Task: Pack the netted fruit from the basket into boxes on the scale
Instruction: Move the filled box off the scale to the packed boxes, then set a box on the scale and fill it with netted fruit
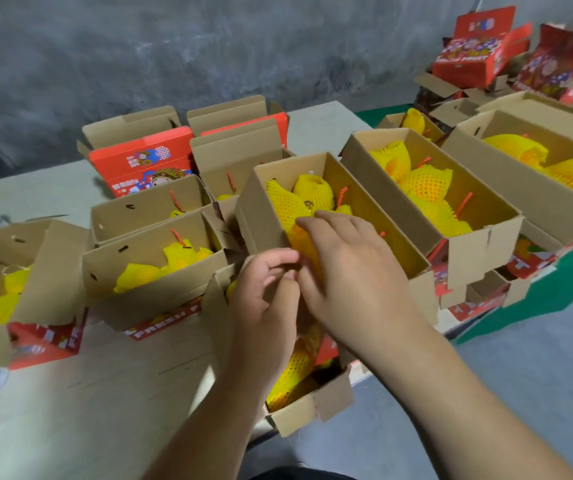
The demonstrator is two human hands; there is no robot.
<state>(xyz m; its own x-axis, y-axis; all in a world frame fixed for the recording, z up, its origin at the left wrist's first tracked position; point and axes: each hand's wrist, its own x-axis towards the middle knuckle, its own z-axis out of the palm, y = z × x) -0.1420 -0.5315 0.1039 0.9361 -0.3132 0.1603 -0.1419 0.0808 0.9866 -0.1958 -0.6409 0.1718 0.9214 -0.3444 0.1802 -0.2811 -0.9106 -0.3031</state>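
Two hands meet at frame centre over an open cardboard box of netted fruit, left hand curled, seemingly pinching something unclear, right hand spread flat.

Matt brown cardboard boxes, yellow foam-net fruit sleeves, rough grey wall

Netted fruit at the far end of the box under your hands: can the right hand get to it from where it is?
Probably yes. The box is open on top, and the right hand already lies over it, just short of that fruit. Only a red tie stands beside it.
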